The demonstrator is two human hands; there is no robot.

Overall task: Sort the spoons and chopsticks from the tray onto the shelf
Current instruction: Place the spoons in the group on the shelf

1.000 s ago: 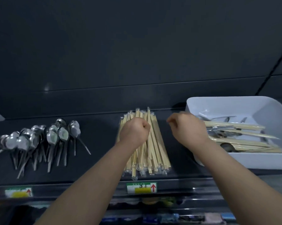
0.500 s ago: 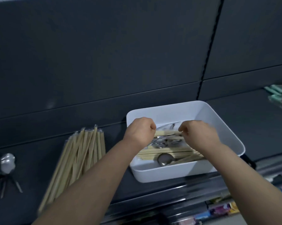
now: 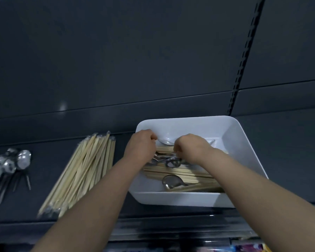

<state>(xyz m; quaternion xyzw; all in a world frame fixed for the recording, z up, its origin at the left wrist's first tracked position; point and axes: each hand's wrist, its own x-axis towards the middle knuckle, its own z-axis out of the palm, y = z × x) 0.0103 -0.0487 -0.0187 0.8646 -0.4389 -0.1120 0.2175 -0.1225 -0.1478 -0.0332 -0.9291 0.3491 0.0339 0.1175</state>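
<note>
Both my hands are down inside the white tray [image 3: 244, 146], near its far left corner, forearms stretched forward. The left grip [image 3: 142, 148] curls round chopsticks [image 3: 165, 149] that lie just right of it. The right grip [image 3: 189, 148] is curled too, but on what I cannot tell. Right of it there is open room up to the tray wall. The tray front stands near the edge of the shelf [image 3: 289, 160].
</note>
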